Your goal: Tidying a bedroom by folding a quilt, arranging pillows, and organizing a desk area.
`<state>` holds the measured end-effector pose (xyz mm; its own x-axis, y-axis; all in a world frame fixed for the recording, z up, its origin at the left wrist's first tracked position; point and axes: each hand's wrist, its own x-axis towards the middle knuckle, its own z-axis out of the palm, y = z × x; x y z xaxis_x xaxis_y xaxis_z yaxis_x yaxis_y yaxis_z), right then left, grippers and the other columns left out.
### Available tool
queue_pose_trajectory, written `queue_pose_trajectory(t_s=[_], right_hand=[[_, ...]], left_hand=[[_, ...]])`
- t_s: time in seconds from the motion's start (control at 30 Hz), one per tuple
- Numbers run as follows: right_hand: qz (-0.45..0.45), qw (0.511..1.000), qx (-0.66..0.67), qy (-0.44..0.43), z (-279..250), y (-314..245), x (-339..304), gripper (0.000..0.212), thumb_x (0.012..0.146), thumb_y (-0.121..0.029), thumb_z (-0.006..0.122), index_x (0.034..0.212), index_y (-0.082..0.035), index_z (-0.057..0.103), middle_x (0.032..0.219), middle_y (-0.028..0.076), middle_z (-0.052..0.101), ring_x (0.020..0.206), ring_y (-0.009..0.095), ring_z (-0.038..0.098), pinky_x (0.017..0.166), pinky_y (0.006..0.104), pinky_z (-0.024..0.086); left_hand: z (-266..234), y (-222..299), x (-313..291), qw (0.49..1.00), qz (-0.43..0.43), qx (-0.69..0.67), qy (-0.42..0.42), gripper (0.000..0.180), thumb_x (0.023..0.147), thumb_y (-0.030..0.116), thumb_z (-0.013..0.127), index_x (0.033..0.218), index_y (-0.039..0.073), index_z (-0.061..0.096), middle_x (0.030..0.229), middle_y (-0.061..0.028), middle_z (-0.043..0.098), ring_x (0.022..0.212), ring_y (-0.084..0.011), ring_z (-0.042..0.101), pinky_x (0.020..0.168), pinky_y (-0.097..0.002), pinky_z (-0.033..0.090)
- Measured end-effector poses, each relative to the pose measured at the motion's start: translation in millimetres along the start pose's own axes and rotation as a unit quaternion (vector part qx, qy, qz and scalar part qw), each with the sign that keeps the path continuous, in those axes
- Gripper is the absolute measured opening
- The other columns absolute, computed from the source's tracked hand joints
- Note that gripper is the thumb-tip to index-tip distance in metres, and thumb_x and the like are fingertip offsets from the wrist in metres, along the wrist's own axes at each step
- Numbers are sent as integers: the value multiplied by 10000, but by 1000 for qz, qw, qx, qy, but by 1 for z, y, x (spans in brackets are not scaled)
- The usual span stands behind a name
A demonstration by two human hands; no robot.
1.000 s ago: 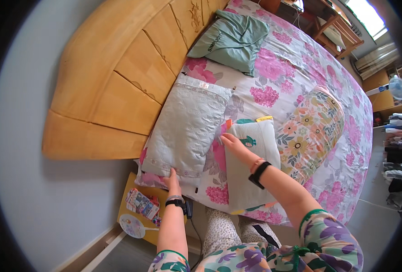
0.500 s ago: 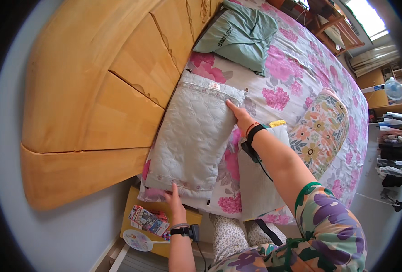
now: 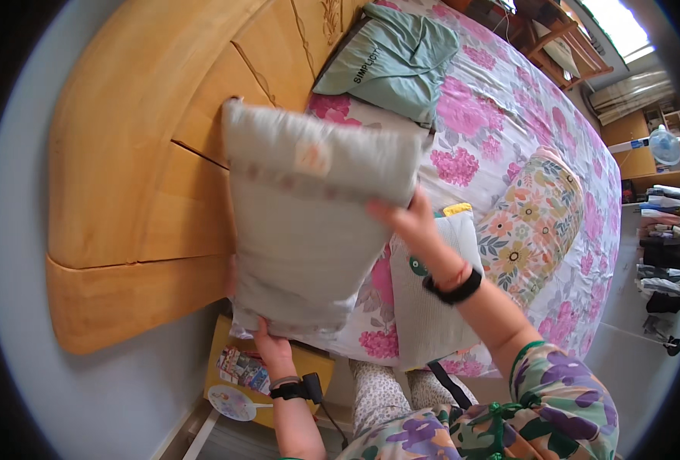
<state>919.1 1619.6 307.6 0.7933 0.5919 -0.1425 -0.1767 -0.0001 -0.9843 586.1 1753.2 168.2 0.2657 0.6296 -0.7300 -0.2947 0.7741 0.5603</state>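
Observation:
A pale grey pillow (image 3: 302, 238) is raised off the bed beside the headboard, its far end tipped up toward me and blurred by motion. My right hand (image 3: 410, 222) grips its right edge near the far corner. At the near end my left hand (image 3: 273, 346) holds the pillow's edge, with part of the fingers hidden under it. Close to my right forearm lies a striped pale pillow (image 3: 436, 299) with a yellow tab. Beyond that is a floral pillow (image 3: 535, 222) with orange and yellow flowers.
The wooden headboard (image 3: 141, 176) rises on the left. A green pillow (image 3: 394, 65) lies farther along the flowered bedsheet (image 3: 463, 115). By the bed's near corner, a yellow bedside table (image 3: 221, 345) bears magazines (image 3: 242, 369) and a round hand fan (image 3: 233, 402). Clothes (image 3: 664, 264) hang at the right.
The grey pillow, flat on the bed before, has been lifted and its far end tilted up. My right hand rose with it, and my left hand moved slightly left at the near edge.

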Motion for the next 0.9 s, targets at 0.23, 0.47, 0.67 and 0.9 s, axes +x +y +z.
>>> queue_pose_trajectory(t_s=[0.23, 0.47, 0.67, 0.9], right_hand=[[68, 968, -168, 171, -129, 135, 55, 425, 834, -208, 567, 1183, 6, 453, 1104, 151, 551, 1015, 212, 527, 843, 302, 421], [134, 863, -442, 205, -231, 140, -81, 488, 846, -338, 518, 1172, 20, 458, 1202, 235, 461, 1124, 327, 445, 937, 379, 352], [283, 912, -278, 104, -227, 128, -132, 569, 825, -414, 532, 1129, 64, 476, 1051, 201, 560, 989, 257, 540, 854, 324, 415], [293, 954, -25, 66, -168, 92, -128, 492, 731, -195, 670, 1134, 20, 486, 983, 85, 605, 858, 164, 588, 721, 282, 476]], left_hand=[[13, -28, 51, 994, -16, 103, -17, 344, 848, 222, 577, 1135, 99, 433, 1067, -36, 527, 954, -149, 498, 812, -332, 408], [-10, -86, 13, 945, -68, 321, 0, 298, 822, 189, 583, 1063, 88, 440, 845, -12, 518, 725, -112, 501, 636, -280, 411], [21, -184, -68, 858, -119, 490, -102, 647, 799, 250, 631, 1270, -23, 281, 995, -107, 521, 798, -145, 523, 680, -261, 433], [72, -207, -77, 832, -121, 441, -314, 618, 872, 476, 460, 1279, 27, 338, 1246, -106, 440, 1155, -194, 396, 968, -325, 297]])
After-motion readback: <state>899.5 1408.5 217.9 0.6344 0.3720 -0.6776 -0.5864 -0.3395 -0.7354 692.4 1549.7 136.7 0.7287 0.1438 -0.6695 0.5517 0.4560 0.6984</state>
